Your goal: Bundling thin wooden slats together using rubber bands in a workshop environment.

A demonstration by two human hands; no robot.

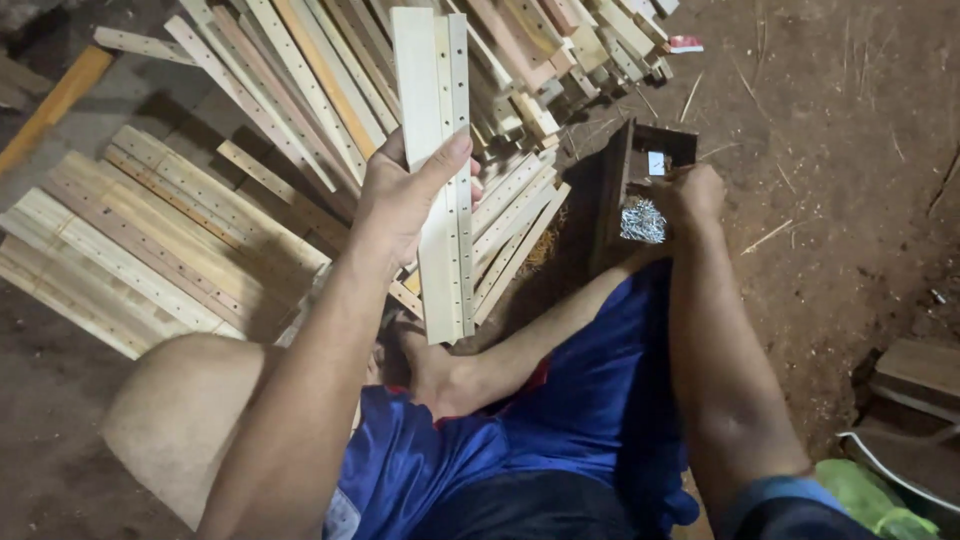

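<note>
Presently, the left hand (405, 195) is clenching a bundle of pale wooden slats (440, 170), thumb pressing across the front face and fingers wrapping behind. The bundle's long axis is running nearly straight away from the person, top end pointing toward the far slat heap (330, 60) and lower end hanging above the bare foot (430, 370). The edges of the held strips are showing a row of small drilled holes along their length; the faces are smooth, flat and rectangular. The right hand (690, 195) is reaching into a dark wooden box (625, 170) standing on the dirt floor (830, 200), its fingers curling over a pile of shiny metal nails (642, 220); whether the fingertips are pinching a nail cannot be told. More slats are lying in a flat stack (140, 250) at the left, several also holed, and are fanning out just beside the held bundle, leaving little free room on that side. To the right of the box the floor is lying open, littered only with thin splinters. The person is sitting in blue shorts (590, 410), with a tan rounded surface (175, 420) at the lower left.
</note>
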